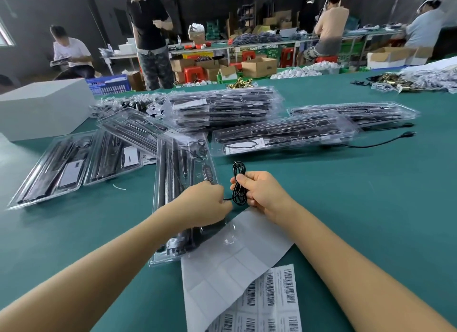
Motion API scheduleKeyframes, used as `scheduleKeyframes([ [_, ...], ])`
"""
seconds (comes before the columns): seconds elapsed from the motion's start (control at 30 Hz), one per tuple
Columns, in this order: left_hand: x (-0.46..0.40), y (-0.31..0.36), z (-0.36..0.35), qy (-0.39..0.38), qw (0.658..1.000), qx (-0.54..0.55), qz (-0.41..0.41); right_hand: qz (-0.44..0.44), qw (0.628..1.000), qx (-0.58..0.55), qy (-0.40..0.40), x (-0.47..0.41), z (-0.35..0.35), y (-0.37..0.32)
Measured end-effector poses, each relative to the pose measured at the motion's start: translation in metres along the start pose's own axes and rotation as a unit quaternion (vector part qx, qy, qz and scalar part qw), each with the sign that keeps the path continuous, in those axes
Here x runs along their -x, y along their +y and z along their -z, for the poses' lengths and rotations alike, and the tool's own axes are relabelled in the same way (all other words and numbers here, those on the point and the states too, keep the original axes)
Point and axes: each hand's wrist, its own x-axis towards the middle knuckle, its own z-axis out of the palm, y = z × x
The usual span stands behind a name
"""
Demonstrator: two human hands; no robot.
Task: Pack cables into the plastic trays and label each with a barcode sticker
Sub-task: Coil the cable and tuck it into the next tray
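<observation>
The right hand (pixel 262 193) has its fingers curled round a small coil of black cable (pixel 238 183), holding it just above the green table (pixel 346 195), loops poking out above and below the fist. The left hand (pixel 205 204) pinches the loose end of that same cable, close beside the coil, and hovers over a clear plastic tray (pixel 173 183) lying lengthways in front of the person. Near the tray's lower end a sheet of barcode stickers (pixel 274 299) lies flat, with a stripped white backing sheet (pixel 235 252) overlapping it. Further back, more filled trays (pixel 222 109) sit stacked and fanned out, and a white box (pixel 42 106) stands at the far left.
</observation>
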Motion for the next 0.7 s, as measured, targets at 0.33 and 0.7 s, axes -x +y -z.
scheduleKeyframes([
  [0.33, 0.06, 0.009, -0.022, 0.106, 0.986, -0.126, 0.0, -0.008, 1.0, 0.008, -0.002, 0.001, 0.001, -0.002],
  [0.7, 0.077, 0.018, -0.023, 0.134, 0.957, -0.199, -0.16, -0.009, 1.0, 0.002, 0.002, 0.003, 0.002, -0.003],
])
